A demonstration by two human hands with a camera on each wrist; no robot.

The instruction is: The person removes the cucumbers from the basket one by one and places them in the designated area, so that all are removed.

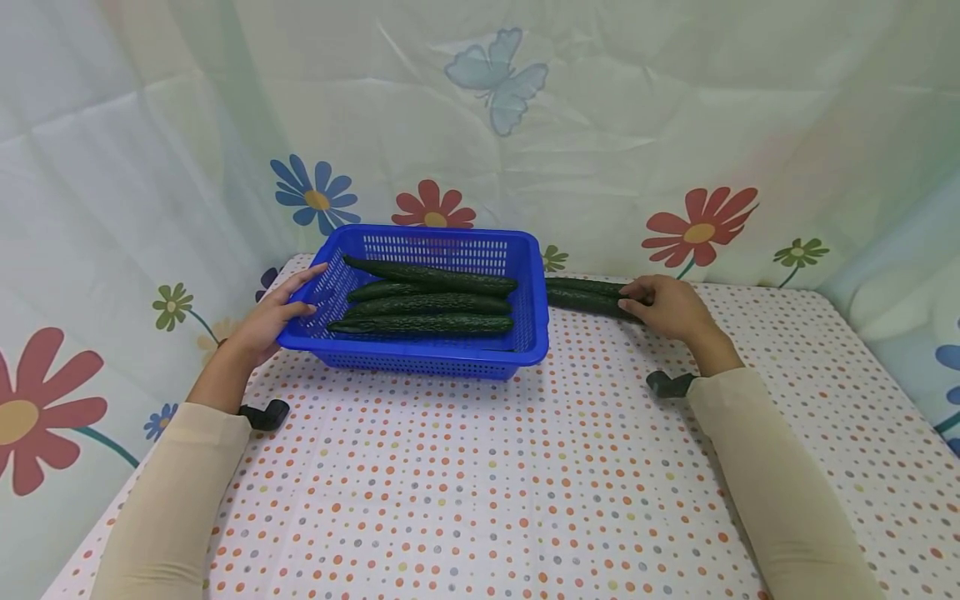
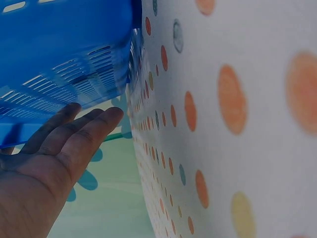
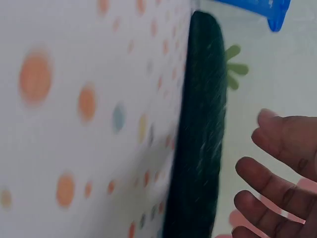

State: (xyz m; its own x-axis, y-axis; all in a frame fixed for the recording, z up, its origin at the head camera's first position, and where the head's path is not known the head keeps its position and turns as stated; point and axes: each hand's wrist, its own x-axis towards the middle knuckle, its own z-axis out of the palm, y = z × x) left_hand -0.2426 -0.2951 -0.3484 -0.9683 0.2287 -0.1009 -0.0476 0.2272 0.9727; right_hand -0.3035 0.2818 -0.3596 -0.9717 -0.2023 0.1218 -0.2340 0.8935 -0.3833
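Observation:
A blue plastic basket (image 1: pixel 420 355) with slotted walls stands on the table, several dark green cucumbers (image 1: pixel 427 325) lying inside it. At its left end is my left hand (image 1: pixel 264 323), fingers extended along the outside near the rim. The left wrist view shows those straight fingers (image 2: pixel 84 141) against the slotted wall. Right of the basket, two more cucumbers (image 1: pixel 583 302) lie side by side on the cloth. My right hand (image 1: pixel 670 310) hovers over their right end. In the right wrist view its loosely bent fingers are spread, with a gap to the nearer cucumber (image 3: pixel 200 124).
The table wears a white cloth (image 1: pixel 450 483) with coloured dots. Behind it hangs a pale curtain (image 1: pixel 600 125) printed with flowers and a butterfly. Dark wrist cameras (image 1: pixel 670 384) jut from both cuffs.

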